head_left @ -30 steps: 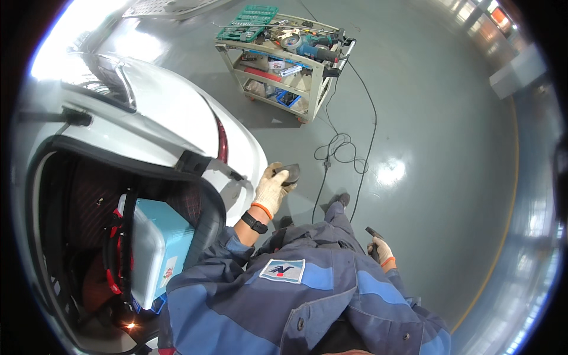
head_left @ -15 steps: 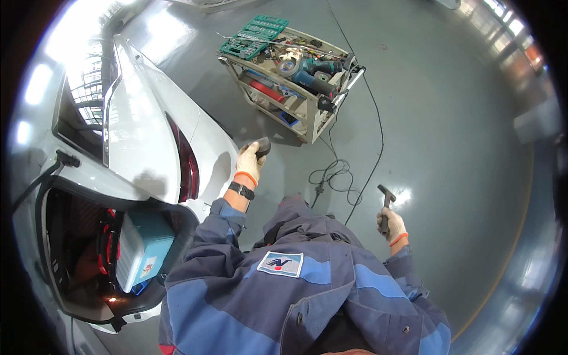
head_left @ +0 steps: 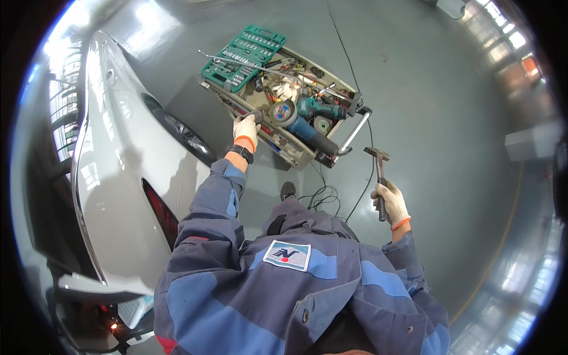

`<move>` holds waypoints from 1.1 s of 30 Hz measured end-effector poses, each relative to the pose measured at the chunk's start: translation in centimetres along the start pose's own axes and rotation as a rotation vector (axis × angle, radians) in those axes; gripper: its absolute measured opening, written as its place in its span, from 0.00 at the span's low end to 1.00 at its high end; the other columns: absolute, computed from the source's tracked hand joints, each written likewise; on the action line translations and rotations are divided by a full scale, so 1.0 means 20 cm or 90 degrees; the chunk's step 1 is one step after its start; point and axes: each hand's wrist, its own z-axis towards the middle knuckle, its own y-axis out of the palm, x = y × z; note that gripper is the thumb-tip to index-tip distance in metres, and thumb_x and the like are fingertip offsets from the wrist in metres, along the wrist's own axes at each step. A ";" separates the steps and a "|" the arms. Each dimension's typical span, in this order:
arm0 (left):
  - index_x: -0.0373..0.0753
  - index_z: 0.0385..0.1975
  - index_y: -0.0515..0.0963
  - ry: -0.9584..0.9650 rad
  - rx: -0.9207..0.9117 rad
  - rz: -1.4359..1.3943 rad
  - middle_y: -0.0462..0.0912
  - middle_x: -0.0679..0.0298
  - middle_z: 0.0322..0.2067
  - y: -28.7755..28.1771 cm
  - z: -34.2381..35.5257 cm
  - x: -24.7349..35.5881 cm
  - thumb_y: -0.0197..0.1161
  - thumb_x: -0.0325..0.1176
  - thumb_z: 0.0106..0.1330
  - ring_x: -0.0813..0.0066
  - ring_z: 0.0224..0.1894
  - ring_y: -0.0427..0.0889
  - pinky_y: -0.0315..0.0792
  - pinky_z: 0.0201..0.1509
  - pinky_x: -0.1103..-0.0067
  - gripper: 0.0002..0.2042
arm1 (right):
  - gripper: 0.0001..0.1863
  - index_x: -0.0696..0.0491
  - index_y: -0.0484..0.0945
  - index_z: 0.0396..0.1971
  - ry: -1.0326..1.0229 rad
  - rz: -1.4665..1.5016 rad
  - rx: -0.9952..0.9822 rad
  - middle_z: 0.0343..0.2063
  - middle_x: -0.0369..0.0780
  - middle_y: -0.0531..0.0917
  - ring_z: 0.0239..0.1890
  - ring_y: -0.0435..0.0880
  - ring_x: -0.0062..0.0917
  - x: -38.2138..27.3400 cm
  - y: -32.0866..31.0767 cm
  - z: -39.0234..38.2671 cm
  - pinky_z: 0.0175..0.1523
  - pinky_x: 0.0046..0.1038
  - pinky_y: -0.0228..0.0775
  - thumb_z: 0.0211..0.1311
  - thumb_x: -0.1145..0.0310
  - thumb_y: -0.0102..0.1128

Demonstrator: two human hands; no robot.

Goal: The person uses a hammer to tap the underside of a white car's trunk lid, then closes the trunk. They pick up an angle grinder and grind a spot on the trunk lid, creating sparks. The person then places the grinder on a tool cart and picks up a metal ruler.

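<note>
My left hand (head_left: 244, 129), in a white glove, grips a small dark metal block (head_left: 256, 115) at the near side of a tool cart (head_left: 292, 152). My right hand (head_left: 389, 202), also gloved, holds a hammer (head_left: 376, 155) by its dark handle, head upward, out to the right of the cart. On the cart lie an open green socket case (head_left: 248, 44), a long metal bar, a blue angle grinder (head_left: 313, 135), a green cordless tool (head_left: 319, 109) and several small tools.
A white car (head_left: 112, 195) stands along the left, its open trunk (head_left: 89, 319) at the lower left with things inside. Black cables (head_left: 324, 192) run over the grey floor (head_left: 438, 154) under and past the cart. A pale box-like object (head_left: 526, 142) is at the far right.
I have stepped forward, so the cart is nearer and the trunk has slid down and back. My left hand has moved up to the cart's side; the hammer is raised higher.
</note>
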 end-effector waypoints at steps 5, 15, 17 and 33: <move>0.34 0.60 0.79 0.037 -0.008 0.113 0.88 0.52 0.43 0.26 0.47 -0.06 0.69 0.33 0.68 0.60 0.41 0.87 0.81 0.46 0.66 0.22 | 0.31 0.64 0.77 0.67 -0.014 -0.037 -0.051 0.35 0.39 0.87 0.32 0.82 0.20 -0.37 0.15 0.29 0.39 0.26 0.76 0.73 0.58 0.62; 0.42 0.66 0.81 0.181 0.053 0.650 0.86 0.42 0.61 0.42 0.36 -0.05 0.67 0.40 0.68 0.41 0.64 0.85 0.77 0.71 0.58 0.26 | 0.26 0.66 0.76 0.64 -0.128 -0.208 -0.191 0.34 0.39 0.86 0.32 0.83 0.21 -0.80 0.34 1.13 0.38 0.26 0.79 0.75 0.64 0.65; 0.41 0.67 0.79 0.344 0.165 0.623 0.82 0.43 0.63 0.37 0.12 -0.09 0.66 0.40 0.70 0.41 0.67 0.81 0.75 0.73 0.56 0.26 | 0.26 0.65 0.77 0.66 -0.159 -0.257 -0.200 0.35 0.37 0.86 0.33 0.83 0.20 -0.86 0.38 1.30 0.38 0.25 0.77 0.75 0.65 0.65; 0.29 0.76 0.69 -0.237 0.944 0.040 0.79 0.41 0.71 -0.35 -2.71 -1.60 0.62 0.33 0.74 0.49 0.72 0.81 0.75 0.75 0.66 0.31 | 0.31 0.61 0.77 0.70 -0.482 -0.665 -0.289 0.60 0.50 0.88 0.62 0.86 0.39 -0.87 0.12 2.17 0.69 0.36 0.73 0.76 0.57 0.63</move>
